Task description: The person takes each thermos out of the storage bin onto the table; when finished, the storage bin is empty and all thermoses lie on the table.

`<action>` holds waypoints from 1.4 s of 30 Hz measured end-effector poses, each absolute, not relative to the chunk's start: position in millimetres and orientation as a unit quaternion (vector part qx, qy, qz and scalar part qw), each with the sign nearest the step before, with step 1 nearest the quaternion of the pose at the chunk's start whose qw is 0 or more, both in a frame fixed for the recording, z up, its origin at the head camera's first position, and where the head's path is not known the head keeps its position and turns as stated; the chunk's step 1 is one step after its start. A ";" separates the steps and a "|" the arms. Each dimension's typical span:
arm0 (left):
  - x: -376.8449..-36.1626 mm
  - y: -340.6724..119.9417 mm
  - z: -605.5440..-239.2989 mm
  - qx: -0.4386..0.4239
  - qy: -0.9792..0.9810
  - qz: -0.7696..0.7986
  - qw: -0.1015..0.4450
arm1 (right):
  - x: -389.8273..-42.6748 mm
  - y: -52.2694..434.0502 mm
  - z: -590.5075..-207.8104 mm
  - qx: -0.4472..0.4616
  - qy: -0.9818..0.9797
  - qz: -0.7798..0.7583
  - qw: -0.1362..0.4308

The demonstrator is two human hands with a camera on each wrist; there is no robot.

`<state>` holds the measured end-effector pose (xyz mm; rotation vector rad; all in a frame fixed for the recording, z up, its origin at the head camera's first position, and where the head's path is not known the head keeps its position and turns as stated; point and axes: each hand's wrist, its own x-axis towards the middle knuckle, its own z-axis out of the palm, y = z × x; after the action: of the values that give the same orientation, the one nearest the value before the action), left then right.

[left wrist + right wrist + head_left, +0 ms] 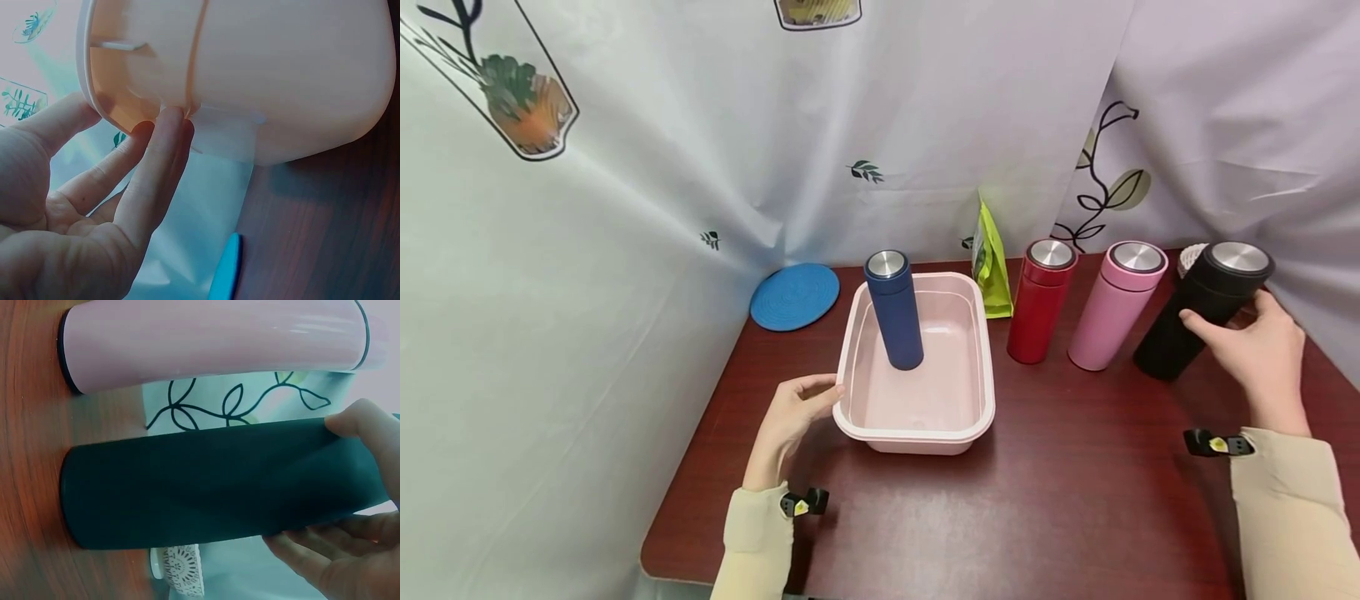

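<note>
My left hand (pixel 811 397) rests with straight fingers against the left rim of a pink plastic basin (pixel 985 400). In the left wrist view its fingertips (pixel 169 122) touch under the rim of the basin (pixel 281 75). A dark blue flask (pixel 895 321) with a steel lid stands upright inside the basin. At the right, my right hand (pixel 1232 321) grips a black flask (pixel 1165 346), thumb on the near side and fingers behind. The right wrist view shows the hand (pixel 312 487) wrapped round the black flask (pixel 200 481), whose base is on the table.
A pink flask (pixel 1112 321) and a red flask (pixel 1037 312) stand upright between the basin and the black flask. A green pouch (pixel 991 267) leans at the back, a blue round mat (pixel 795 296) lies back left, and a white lace item (pixel 1189 258) is behind. Curtains enclose the dark wooden table (pixel 1075 500).
</note>
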<state>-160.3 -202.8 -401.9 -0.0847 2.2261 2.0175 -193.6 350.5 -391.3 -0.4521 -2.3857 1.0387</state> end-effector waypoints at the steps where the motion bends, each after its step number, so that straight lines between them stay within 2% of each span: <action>1: -160.1 -203.1 -402.3 -0.030 0.740 0.668 0.068 | -193.8 351.1 -391.3 -0.160 -0.881 0.372 0.245; 7: -159.5 -203.5 -404.9 -0.035 0.739 0.670 0.066 | -192.6 350.1 -389.7 -0.144 -0.892 0.346 0.251; 19: -159.8 -203.9 -404.5 -0.031 0.734 0.676 0.052 | -192.4 335.8 -386.2 -0.173 -0.886 0.328 0.278; 22: -159.8 -203.9 -404.6 -0.031 0.733 0.677 0.054 | -191.3 332.8 -388.1 -0.176 -0.879 0.340 0.285; 29: -159.7 -203.2 -404.2 -0.030 0.735 0.675 0.061 | -183.1 326.6 -392.2 -0.249 -0.836 0.422 0.248; 42: -159.3 -204.0 -403.0 -0.028 0.735 0.674 0.067 | -181.1 322.2 -395.2 -0.254 -0.816 0.434 0.285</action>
<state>-159.3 -204.0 -403.0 -0.0836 2.2156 2.0331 -181.1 322.2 -395.2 -0.6790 -2.1830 1.1603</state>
